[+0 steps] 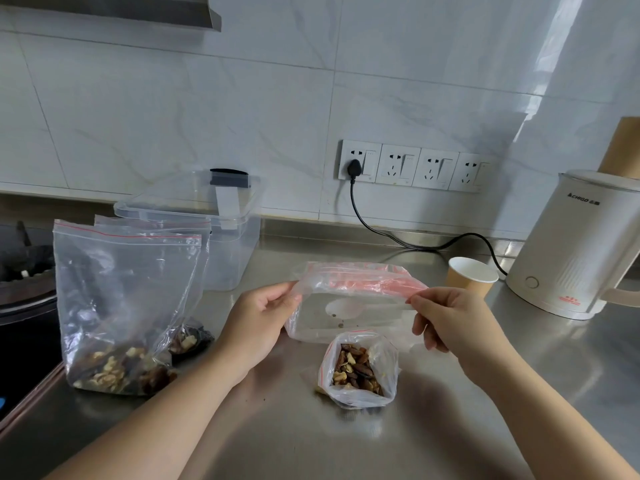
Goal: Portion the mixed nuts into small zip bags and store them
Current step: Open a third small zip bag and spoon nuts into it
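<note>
My left hand [258, 322] and my right hand [446, 317] each pinch one end of a stack of empty small zip bags [353, 296] with red seal strips, held just above the steel counter. A white spoon [349, 307] shows through the plastic beneath them. In front of the stack stands a small open zip bag [360, 370] filled with mixed nuts. At the left a large zip bag [121, 306] stands upright with mixed nuts at its bottom. Behind it a second bag [188, 341] with nuts is partly hidden.
A clear plastic storage box [221, 233] with its lid on sits behind the large bags. A paper cup [471, 277] and a white electric kettle [575, 247] with a black cord stand at the right. A stove [20, 282] lies at the far left.
</note>
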